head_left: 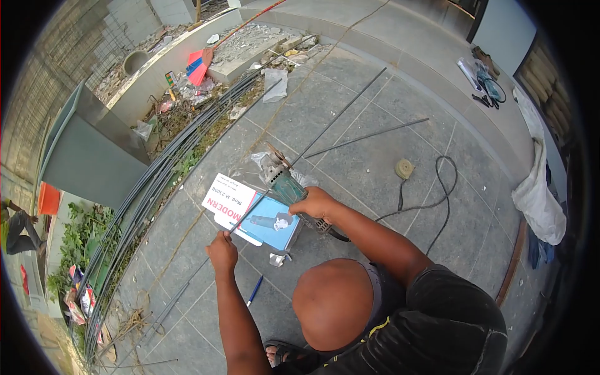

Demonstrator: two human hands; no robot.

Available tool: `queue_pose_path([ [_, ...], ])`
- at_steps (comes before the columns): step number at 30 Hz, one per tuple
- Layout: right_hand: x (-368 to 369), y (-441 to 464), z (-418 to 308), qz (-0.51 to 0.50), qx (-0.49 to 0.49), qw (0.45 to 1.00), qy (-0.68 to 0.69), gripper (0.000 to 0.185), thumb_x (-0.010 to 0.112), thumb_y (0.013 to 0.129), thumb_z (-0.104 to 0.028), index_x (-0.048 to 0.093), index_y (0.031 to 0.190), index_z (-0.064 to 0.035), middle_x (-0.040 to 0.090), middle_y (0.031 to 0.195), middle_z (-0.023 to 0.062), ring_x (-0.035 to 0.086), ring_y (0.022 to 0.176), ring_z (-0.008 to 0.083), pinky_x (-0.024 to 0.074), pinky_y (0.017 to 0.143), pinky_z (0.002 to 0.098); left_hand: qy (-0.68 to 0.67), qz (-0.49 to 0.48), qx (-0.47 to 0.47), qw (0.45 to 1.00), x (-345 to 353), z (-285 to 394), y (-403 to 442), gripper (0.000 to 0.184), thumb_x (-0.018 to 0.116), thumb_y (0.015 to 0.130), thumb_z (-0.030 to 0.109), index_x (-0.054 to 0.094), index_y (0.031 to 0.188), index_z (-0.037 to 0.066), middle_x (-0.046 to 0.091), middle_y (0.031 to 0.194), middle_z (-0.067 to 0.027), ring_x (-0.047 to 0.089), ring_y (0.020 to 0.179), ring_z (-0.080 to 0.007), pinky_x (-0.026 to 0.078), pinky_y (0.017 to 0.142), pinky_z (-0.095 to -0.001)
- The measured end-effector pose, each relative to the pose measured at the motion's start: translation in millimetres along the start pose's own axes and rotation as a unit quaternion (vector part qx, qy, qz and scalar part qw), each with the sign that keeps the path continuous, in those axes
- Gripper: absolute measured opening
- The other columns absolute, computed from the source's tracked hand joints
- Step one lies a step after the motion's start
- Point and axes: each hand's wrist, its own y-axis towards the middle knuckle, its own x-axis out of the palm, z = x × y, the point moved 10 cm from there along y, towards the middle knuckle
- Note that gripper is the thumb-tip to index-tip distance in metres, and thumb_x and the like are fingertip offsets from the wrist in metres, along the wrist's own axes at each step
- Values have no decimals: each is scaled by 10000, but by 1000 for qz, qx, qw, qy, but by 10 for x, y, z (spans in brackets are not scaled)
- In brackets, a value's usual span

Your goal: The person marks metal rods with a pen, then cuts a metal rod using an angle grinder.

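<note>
My left hand (222, 251) is closed around a long thin steel rod (347, 107), which runs diagonally across the tiled floor. With my right hand (314, 205) I grip the green body of an angle grinder (289, 189). The grinder's head lies right beside the rod; whether its disc touches the rod I cannot tell. Under the rod, between my hands, sits a blue, white and red cardboard box (275, 232) marked MODERN. A second, shorter rod (369, 137) rests on the tiles beyond. My bent knee (337, 303) is close below the box.
A bundle of long rods (181, 147) stretches along the left edge of the paving. The black power cord (431, 209) loops at right near a round tan object (404, 168). A blue pen (255, 290) lies near my left forearm. Another person (24, 228) is at far left.
</note>
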Motion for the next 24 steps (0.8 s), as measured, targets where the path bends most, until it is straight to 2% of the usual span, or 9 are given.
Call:
queue_pose_path([
  [8, 4, -3, -16, -5, 0, 1000, -3, 654, 827, 512, -284, 663, 1016, 99, 680, 1021, 219, 663, 917, 291, 513, 774, 337, 12, 1, 3, 1000, 31, -18, 16, 331, 404, 1026, 261, 612, 841, 81, 659, 709, -145, 629, 687, -364, 381, 806, -478],
  [24, -20, -92, -118, -10, 1, 999, 30, 609, 832, 521, -251, 670, 1005, 82, 683, 1012, 196, 660, 913, 265, 510, 777, 329, 20, -15, 1, 1000, 34, 54, 0, 339, 384, 1026, 268, 605, 857, 73, 674, 737, -156, 644, 714, -377, 401, 791, -490],
])
